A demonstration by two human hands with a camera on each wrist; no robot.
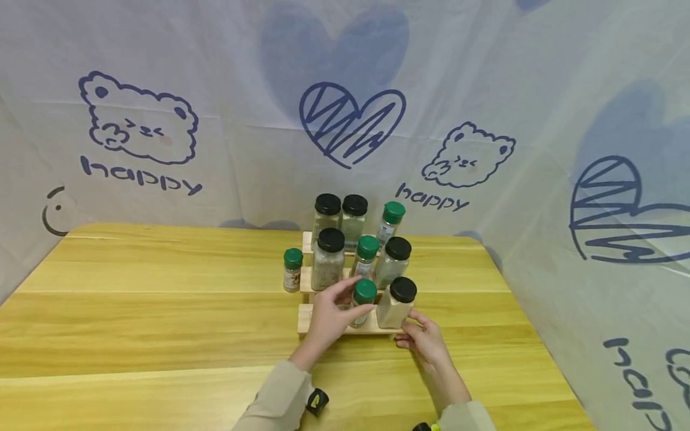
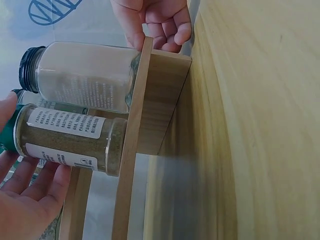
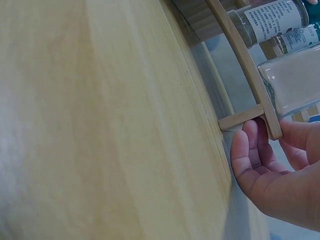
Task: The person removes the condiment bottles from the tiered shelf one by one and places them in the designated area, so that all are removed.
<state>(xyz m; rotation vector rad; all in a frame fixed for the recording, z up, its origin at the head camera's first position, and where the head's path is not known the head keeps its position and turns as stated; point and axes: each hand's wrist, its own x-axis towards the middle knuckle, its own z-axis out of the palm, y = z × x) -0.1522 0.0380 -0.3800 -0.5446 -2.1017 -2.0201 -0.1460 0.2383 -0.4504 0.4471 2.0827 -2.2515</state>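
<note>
Grasping the green-capped front jar (image 1: 365, 293) between thumb and fingers of the left hand (image 1: 331, 314); gripping the right end of the wooden rack (image 1: 305, 317) with the curled fingers of the right hand (image 1: 426, 342).

In the head view, holding the green-capped front jar upright about its cap and upper part, at the lowest, front step of the three-step rack, left of a black-capped cream-filled jar (image 1: 392, 311). Lined up on the middle step, left to right: a broad black-capped jar (image 1: 327, 269), a slim green-capped jar (image 1: 365, 266) and another black-capped jar (image 1: 389, 270). Ranged along the back step: two black-capped back jars (image 1: 326, 224) and a green-capped back jar (image 1: 387, 230). Set just left of the rack, on the wooden table (image 1: 162, 299), a small loose jar (image 1: 291, 279) with a green cap. Hung behind, a pale cloth (image 1: 242, 90) printed with hearts, bears and "happy".

In the left wrist view, showing brownish contents and white labels on the grasped jar, with its base at the front step; too close to tell whether touching.

In the right wrist view, clasping the rack's front corner, right beside the base of the cream-filled jar, with fingers bent beneath the step.
</note>
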